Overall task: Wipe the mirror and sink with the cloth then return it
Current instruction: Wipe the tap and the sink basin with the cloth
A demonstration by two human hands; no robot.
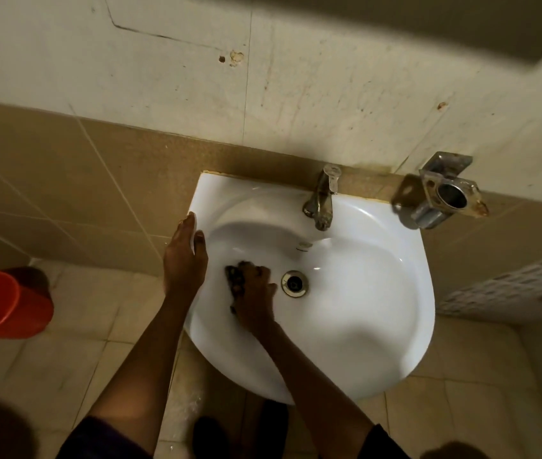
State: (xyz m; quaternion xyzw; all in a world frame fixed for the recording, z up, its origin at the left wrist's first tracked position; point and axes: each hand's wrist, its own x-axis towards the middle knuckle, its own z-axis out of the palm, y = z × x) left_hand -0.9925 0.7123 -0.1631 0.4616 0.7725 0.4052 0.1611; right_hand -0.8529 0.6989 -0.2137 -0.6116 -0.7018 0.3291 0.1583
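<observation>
A white wall-hung sink point(379, 293) fills the middle of the head view, with a metal drain point(294, 283) at its centre and a steel tap point(322, 198) at the back rim. My right hand point(254, 298) presses a dark cloth point(233, 276) flat against the left inner slope of the basin, just left of the drain. My left hand point(185, 256) rests on the sink's left rim, thumb inside the bowl and fingers over the outer edge. The dark band along the top edge is too blurred to tell whether it is the mirror.
An orange bucket point(1, 306) stands on the tiled floor at the left. A metal wall holder point(445, 193) juts out right of the tap. A white perforated basket point(508, 286) sits at the far right. Stained tiled wall rises behind the sink.
</observation>
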